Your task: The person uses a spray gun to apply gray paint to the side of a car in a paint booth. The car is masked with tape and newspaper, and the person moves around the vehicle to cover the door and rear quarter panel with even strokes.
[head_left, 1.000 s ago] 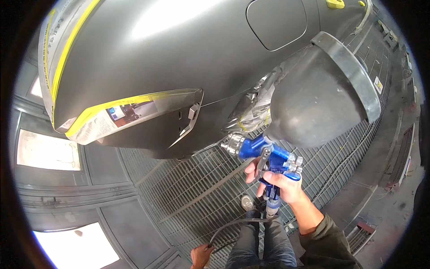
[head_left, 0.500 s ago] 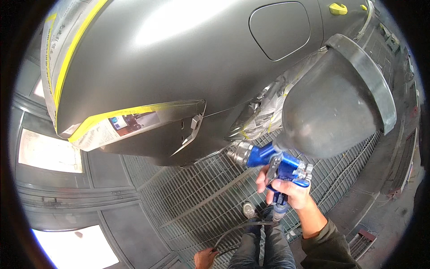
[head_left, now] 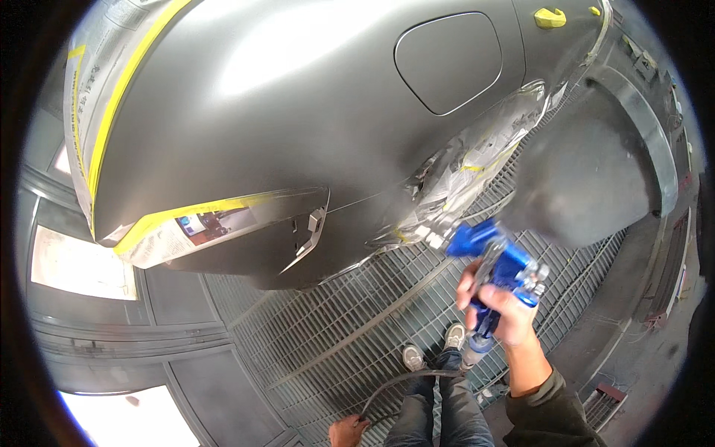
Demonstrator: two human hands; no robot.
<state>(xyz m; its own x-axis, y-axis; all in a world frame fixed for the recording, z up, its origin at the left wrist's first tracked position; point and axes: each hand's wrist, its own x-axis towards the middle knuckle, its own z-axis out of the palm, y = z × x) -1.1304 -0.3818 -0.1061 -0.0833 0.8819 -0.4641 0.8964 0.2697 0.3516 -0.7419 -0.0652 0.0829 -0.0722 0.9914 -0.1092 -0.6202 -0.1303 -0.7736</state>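
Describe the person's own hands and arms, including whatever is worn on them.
The right hand and left hand are both bare, without gloves. The right forearm is uncovered near the wrist, with no watch visible; above it, a dark, olive-toned sleeve looks wrinkled. The left sleeve is out of view.

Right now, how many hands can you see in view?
2. The right hand is wrapped around the blue spray gun; the left hand, partly cut off at the lower edge, holds the dark hose. No others show.
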